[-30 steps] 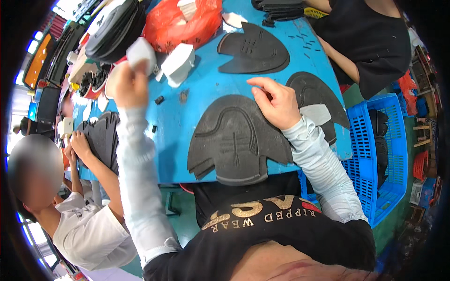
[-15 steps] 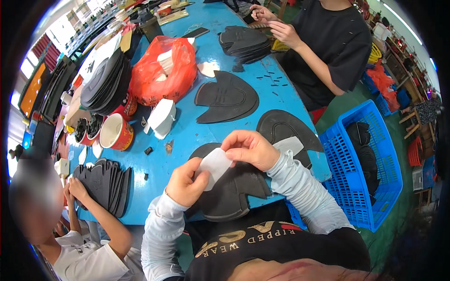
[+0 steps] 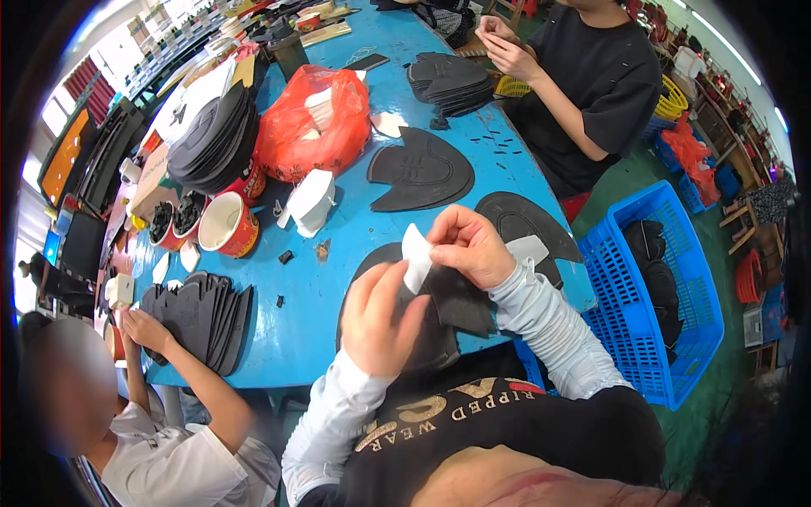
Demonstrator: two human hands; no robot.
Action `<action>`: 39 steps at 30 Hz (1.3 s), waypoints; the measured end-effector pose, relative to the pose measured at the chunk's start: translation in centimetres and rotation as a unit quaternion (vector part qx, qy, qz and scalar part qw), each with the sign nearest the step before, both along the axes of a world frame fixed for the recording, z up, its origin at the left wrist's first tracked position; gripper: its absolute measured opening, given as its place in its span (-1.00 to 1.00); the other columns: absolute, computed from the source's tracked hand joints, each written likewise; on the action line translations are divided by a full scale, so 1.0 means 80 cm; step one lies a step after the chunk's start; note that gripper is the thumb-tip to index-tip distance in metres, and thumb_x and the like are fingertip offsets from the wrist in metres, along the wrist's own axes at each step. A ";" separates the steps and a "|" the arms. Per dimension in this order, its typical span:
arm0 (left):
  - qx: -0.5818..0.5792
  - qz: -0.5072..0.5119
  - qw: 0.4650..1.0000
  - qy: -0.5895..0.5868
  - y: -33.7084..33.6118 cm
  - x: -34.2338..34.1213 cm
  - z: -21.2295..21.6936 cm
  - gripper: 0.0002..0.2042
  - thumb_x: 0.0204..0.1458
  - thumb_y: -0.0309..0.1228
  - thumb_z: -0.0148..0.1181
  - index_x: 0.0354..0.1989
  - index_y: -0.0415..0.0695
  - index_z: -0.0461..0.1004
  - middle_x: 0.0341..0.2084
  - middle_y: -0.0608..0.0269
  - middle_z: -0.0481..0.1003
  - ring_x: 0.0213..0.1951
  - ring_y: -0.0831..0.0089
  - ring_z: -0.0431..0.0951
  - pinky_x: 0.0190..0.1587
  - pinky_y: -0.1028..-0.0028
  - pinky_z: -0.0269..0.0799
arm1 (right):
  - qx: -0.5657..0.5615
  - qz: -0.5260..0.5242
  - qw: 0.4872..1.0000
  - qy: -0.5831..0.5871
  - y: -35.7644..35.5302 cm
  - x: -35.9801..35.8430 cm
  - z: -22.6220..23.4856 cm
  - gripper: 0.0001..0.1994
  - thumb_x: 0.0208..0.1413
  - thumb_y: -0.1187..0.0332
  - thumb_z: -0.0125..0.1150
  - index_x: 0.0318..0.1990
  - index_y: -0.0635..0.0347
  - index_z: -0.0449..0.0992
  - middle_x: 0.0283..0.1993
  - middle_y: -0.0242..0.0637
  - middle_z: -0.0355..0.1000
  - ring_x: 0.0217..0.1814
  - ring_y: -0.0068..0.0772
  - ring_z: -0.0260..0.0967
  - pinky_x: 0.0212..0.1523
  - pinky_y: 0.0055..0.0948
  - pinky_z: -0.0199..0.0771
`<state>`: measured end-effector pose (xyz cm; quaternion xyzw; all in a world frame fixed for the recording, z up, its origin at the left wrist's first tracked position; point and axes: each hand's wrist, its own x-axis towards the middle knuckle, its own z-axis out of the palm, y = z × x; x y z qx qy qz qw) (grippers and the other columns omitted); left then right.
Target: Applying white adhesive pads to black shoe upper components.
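My right hand (image 3: 475, 250) pinches a small thin white sheet piece (image 3: 416, 258) by its edge, and the piece looks bent. My left hand (image 3: 378, 323) is close beside it, fingers stretched and thumb apart; whether its fingertips touch the piece I cannot tell. Under my hands lie black shoe-upper pieces (image 3: 460, 306), partly hidden. To the right, another black upper (image 3: 519, 215) carries a similar white piece (image 3: 529, 251) on it. Farther off, a black upper (image 3: 420, 171) lies flat on the blue table (image 3: 296, 338).
A red plastic bag (image 3: 308, 127) and paper tub (image 3: 228, 224) stand at left, near stacks of black uppers (image 3: 203, 317). A blue basket (image 3: 676, 287) holding black pieces sits right of the table. One co-worker (image 3: 182, 422) is at left, another (image 3: 591, 93) across.
My left hand has loosened its pinch and spread its fingers. The white piece has gone from flat to bent, held in my right hand. The view has shifted slightly.
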<state>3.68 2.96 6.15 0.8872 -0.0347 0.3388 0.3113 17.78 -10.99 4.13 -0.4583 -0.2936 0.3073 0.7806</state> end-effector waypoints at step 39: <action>-0.432 -0.002 0.897 0.095 0.040 -0.067 -0.048 -0.89 0.15 -0.47 0.17 -0.31 -0.28 0.54 -0.47 0.40 0.48 -0.44 0.70 0.36 -0.41 0.65 0.26 | -0.158 -0.091 0.678 -0.712 -0.016 -0.090 0.060 -0.81 -0.21 0.36 0.31 -0.35 0.01 0.52 -0.16 -0.50 0.44 -0.04 -0.32 0.35 -0.04 -0.31 0.25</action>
